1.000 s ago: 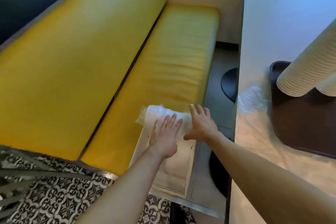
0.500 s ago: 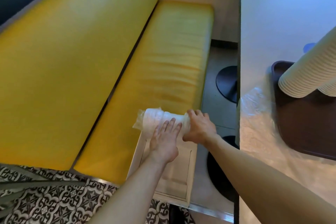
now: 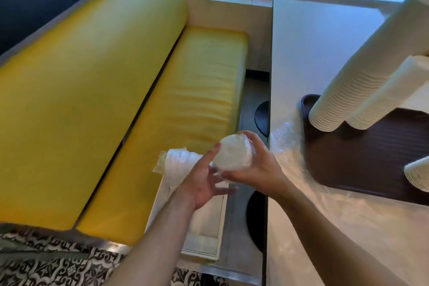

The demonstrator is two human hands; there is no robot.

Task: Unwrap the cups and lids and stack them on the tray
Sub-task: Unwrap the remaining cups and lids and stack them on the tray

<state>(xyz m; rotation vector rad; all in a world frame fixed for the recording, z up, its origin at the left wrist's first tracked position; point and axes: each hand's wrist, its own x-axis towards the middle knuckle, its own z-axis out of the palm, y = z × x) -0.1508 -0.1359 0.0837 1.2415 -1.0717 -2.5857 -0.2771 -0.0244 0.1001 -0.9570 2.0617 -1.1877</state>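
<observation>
My right hand (image 3: 255, 167) grips one end of a plastic-wrapped roll of white lids (image 3: 232, 154), lifted off the open box (image 3: 206, 223) on the bench. My left hand (image 3: 204, 181) reaches under the roll with fingers spread, index finger along its side. The roll's far end (image 3: 173, 162) still hangs over the box. On the table, a dark brown tray (image 3: 362, 153) carries two tall stacks of cream paper cups (image 3: 362, 76) leaning together, and a third stack (image 3: 417, 174) shows at the right edge.
A yellow bench seat (image 3: 192, 90) and backrest fill the left. Loose clear wrapping (image 3: 290, 153) lies on the white table (image 3: 318, 37) beside the tray. Black table bases (image 3: 262, 116) sit on the floor in the gap. Patterned floor tiles show at the bottom left.
Both hands lay flat on the wrapped roll in the box. My right hand has since closed round its end and raised it toward the table; my left hand turned palm-up under it.
</observation>
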